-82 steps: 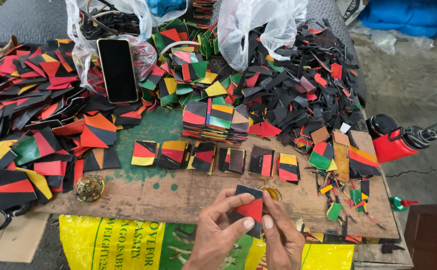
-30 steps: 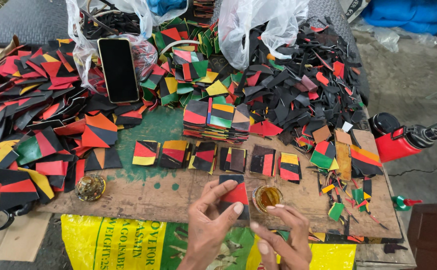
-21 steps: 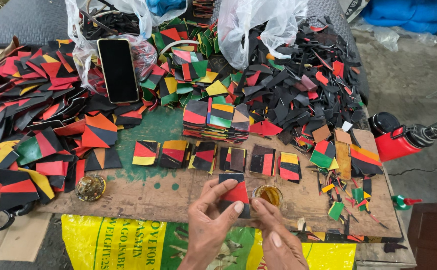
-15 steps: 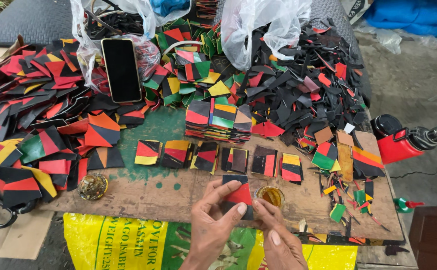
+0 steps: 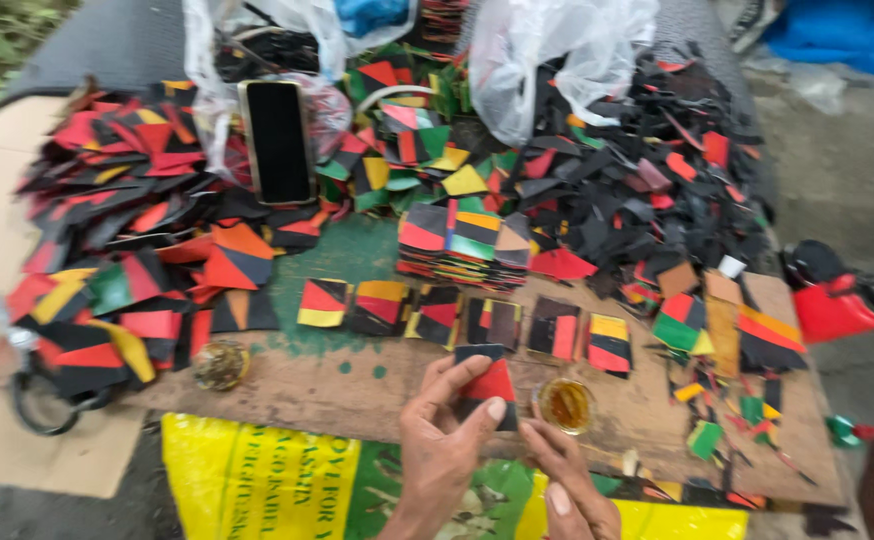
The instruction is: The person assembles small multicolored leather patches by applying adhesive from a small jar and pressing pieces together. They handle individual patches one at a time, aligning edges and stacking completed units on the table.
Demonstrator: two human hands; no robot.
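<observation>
Outdoors, on the messy surface (image 5: 287, 385), the left hand (image 5: 447, 430) pinches a black-and-red square (image 5: 484, 383) near the glue cup (image 5: 565, 404); right hand (image 5: 567, 485) touches it, fingers bent; keep the edges lined up, I think.

Motion blur smears the whole scene; the right hand (image 5: 569, 490) is cut off at the bottom edge, its fingertips unclear.

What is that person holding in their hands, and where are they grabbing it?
The left hand holds a small black and red patch, thumb pressing its lower right edge. The right hand reaches toward that same corner; whether it grips cannot be told.
</observation>
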